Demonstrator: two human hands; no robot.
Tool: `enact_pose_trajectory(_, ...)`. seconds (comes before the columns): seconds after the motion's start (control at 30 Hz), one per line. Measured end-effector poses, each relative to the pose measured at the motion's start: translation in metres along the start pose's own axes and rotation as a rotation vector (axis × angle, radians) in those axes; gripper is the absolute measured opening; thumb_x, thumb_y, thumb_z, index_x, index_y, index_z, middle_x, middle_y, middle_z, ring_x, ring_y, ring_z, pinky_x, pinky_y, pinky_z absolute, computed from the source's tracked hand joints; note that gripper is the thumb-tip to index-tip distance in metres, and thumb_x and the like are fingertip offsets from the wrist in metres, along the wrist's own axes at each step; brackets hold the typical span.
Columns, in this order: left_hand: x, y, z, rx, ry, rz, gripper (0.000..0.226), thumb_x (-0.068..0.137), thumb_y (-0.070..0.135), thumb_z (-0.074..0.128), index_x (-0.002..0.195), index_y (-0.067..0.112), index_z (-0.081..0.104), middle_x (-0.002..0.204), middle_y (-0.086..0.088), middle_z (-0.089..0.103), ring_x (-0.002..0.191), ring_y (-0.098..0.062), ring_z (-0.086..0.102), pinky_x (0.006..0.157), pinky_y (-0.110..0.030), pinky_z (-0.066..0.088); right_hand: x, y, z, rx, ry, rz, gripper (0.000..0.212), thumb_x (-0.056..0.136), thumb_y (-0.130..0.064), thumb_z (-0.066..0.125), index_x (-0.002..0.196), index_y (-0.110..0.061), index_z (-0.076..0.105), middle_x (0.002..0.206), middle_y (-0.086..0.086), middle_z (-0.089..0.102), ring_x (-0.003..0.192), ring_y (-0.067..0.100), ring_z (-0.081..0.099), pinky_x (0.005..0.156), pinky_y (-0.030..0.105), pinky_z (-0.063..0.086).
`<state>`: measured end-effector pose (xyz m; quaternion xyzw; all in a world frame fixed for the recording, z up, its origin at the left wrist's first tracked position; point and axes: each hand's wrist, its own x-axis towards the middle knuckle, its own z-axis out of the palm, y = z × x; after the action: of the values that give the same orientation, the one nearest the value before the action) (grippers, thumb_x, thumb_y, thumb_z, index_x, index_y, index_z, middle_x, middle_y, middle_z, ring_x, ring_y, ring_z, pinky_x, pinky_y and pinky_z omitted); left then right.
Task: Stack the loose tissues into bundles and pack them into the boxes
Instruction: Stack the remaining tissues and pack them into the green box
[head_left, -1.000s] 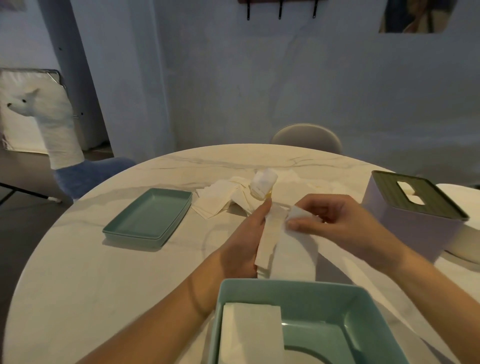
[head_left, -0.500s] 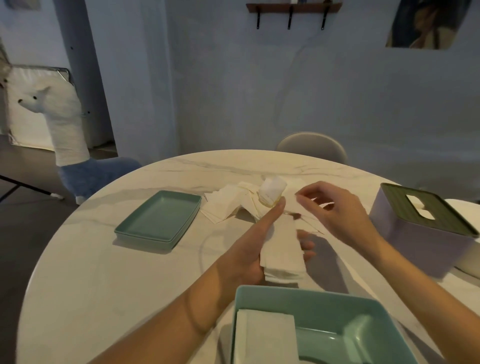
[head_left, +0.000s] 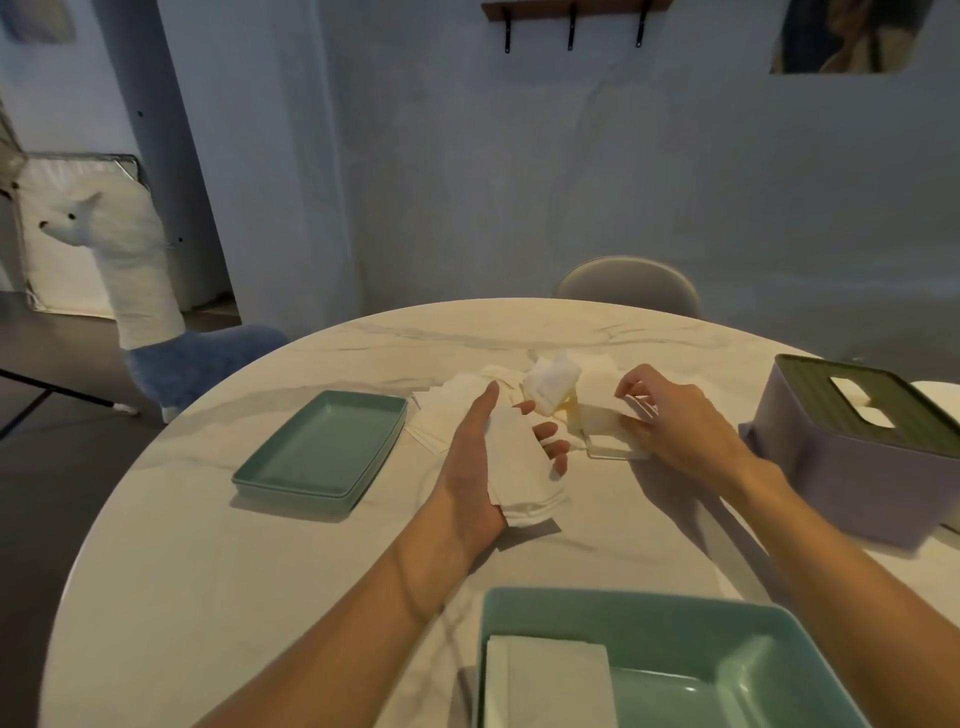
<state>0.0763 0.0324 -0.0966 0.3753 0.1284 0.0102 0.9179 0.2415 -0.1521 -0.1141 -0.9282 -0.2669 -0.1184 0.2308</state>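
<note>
marble table (head_left: 218, 561) | grey wall (head_left: 519, 182) | left hand (head_left: 483, 462) cradles bundle (head_left: 519, 467) | right hand (head_left: 670, 421) pinches tissue (head_left: 602, 415)

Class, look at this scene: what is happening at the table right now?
A person is stacking tissues. The left hand holds a bundle above the table. The right hand pinches another tissue from the loose pile. A green box nearest the person already holds one stack. A lidded purple box stands at right.
</note>
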Motion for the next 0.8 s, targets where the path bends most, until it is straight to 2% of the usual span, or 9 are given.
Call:
enact_pose_trajectory(0.13,0.004,-0.003,0.0,0.001,0.019,-0.023,0.048,0.099,0.052,0.053,0.121,0.009,0.056,0.086,-0.014,0.061,0.071,-0.026,0.06,0.068,-0.035,0.051,0.002,0.011,-0.009,0.024,0.082,0.011,0.014,0.099,-0.018,0.064,0.11,-0.027,0.061,0.114,0.004,0.071,0.095,0.025,0.063,0.087,0.04,0.057)
enact_pose_trajectory(0.23,0.006,-0.002,0.0,0.006,0.019,-0.042,0.047,0.098,0.053,0.054,0.118,0.01,0.057,0.085,-0.015,0.063,0.07,-0.026,0.061,0.066,-0.034,0.053,0.003,0.007,-0.018,0.091,0.105,-0.023,0.013,0.098,-0.019,0.066,0.109,-0.014,0.07,0.105,0.001,0.069,0.091,0.02,0.061,0.083,0.028,0.047)
enact_pose_trajectory(0.3,0.008,-0.002,-0.001,-0.014,0.031,-0.047,0.047,0.096,0.053,0.056,0.116,0.01,0.058,0.085,-0.016,0.064,0.068,-0.027,0.062,0.065,-0.033,0.054,0.003,0.001,-0.03,0.1,0.125,-0.034,0.015,0.101,-0.022,0.061,0.1,-0.012,0.071,0.099,0.004,0.072,0.082,0.019,0.06,0.072,0.023,0.043)
enact_pose_trajectory(0.37,0.009,-0.002,-0.004,-0.03,0.026,-0.053,0.049,0.094,0.052,0.06,0.117,0.009,0.058,0.086,-0.017,0.065,0.068,-0.029,0.063,0.063,-0.033,0.056,0.003,-0.008,-0.046,0.118,0.14,-0.027,0.018,0.101,-0.026,0.06,0.092,-0.013,0.07,0.092,0.005,0.072,0.077,0.015,0.059,0.064,0.019,0.04)
enact_pose_trajectory(0.47,0.011,-0.002,-0.005,-0.054,-0.003,-0.072,0.051,0.094,0.052,0.06,0.117,0.007,0.055,0.088,-0.018,0.062,0.072,-0.03,0.06,0.065,-0.035,0.055,-0.002,-0.033,-0.076,0.292,0.111,0.002,0.016,0.093,-0.039,0.071,0.099,-0.027,0.065,0.092,-0.009,0.067,0.081,0.012,0.062,0.06,0.021,0.045)
enact_pose_trajectory(0.53,0.011,-0.003,-0.006,-0.075,-0.028,-0.086,0.05,0.096,0.052,0.056,0.116,0.007,0.051,0.087,-0.017,0.058,0.074,-0.028,0.055,0.068,-0.035,0.052,-0.008,-0.05,-0.093,0.423,-0.006,-0.013,0.024,0.085,-0.047,0.077,0.102,-0.034,0.065,0.092,-0.011,0.068,0.084,0.013,0.066,0.068,0.028,0.058)
enact_pose_trajectory(0.63,0.007,-0.005,-0.006,-0.039,-0.106,-0.08,0.046,0.097,0.048,0.056,0.114,0.005,0.061,0.091,-0.019,0.061,0.078,-0.031,0.059,0.072,-0.038,0.056,-0.02,-0.069,-0.114,0.611,-0.299,-0.165,0.028,0.081,-0.044,0.078,0.104,-0.027,0.074,0.099,-0.002,0.072,0.093,0.022,0.07,0.081,0.039,0.062)
enact_pose_trajectory(0.73,0.005,-0.008,-0.014,0.127,-0.152,0.017,0.016,0.089,0.021,0.067,0.089,0.009,0.078,0.079,-0.011,0.069,0.068,-0.023,0.067,0.063,-0.031,0.059,-0.03,-0.085,-0.122,0.529,-0.536,-0.341,0.029,0.077,-0.036,0.081,0.105,-0.029,0.075,0.1,-0.008,0.073,0.092,0.015,0.07,0.074,0.026,0.058)
enact_pose_trajectory(0.8,0.007,-0.01,-0.017,0.236,-0.105,0.034,0.017,0.092,0.026,0.072,0.103,0.014,0.076,0.088,-0.003,0.067,0.083,-0.019,0.065,0.08,-0.034,0.056,-0.032,-0.091,-0.118,0.396,-0.608,-0.363,0.043,0.071,-0.041,0.084,0.11,-0.036,0.069,0.102,-0.018,0.068,0.096,0.006,0.066,0.074,0.02,0.056)
